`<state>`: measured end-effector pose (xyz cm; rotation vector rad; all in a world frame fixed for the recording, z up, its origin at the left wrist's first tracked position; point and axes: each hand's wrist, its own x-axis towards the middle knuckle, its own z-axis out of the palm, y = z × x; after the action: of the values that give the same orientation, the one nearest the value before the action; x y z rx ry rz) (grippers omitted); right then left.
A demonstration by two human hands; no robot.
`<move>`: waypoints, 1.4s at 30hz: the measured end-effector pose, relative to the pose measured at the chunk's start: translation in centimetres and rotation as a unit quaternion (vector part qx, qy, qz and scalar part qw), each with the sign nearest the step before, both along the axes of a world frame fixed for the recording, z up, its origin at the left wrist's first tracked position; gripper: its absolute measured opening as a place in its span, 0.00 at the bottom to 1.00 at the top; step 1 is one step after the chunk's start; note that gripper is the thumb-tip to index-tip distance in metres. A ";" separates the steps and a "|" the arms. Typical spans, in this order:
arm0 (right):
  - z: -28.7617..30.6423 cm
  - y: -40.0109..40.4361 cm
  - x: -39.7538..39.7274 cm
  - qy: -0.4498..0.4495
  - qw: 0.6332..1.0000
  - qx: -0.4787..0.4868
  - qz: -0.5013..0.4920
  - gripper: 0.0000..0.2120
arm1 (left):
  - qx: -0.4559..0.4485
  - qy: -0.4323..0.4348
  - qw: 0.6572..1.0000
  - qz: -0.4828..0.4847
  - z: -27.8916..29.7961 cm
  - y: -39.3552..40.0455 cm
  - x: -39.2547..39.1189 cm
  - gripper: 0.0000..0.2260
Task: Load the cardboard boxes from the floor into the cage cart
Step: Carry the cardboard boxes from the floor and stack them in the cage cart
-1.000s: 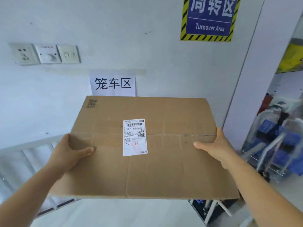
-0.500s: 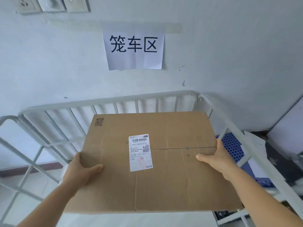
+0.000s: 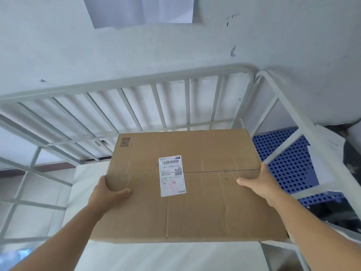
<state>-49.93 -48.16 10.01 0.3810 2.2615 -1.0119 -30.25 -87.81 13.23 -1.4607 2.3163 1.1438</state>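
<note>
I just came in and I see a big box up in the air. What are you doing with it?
A person is carrying a flat cardboard box with both hands. The left hand grips its left edge and the right hand grips its right edge, thumbs on top. The box, with a white shipping label on its top, is held over the white cage cart that stands against the wall. It has not been set down yet.
</note>
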 end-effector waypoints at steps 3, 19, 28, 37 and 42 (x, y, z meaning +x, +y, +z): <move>-2.3 -0.4 -1.6 -0.002 1.000 0.004 0.003 0.53 | 0.015 -0.017 1.000 0.007 -2.2 -0.2 -1.7 0.36; -18.2 -3.9 -10.8 -0.062 0.994 0.086 0.000 0.54 | 0.073 -0.059 0.995 0.032 -19.7 -3.0 -9.7 0.38; -26.1 -4.9 -14.4 -0.037 0.996 0.086 0.000 0.56 | 0.073 -0.042 0.996 0.043 -28.2 -2.8 -12.1 0.34; -30.4 -4.6 -16.7 0.003 0.997 0.077 -0.003 0.57 | 0.054 -0.026 0.997 0.041 -32.8 -2.1 -13.7 0.27; -31.8 -4.3 -17.9 0.008 0.996 0.086 0.004 0.57 | 0.054 -0.027 0.998 0.032 -34.4 -1.9 -14.8 0.30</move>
<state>-67.82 -52.47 -21.78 0.4364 2.3699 -0.8220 -45.07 -89.71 -21.20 -1.5170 2.1506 1.2095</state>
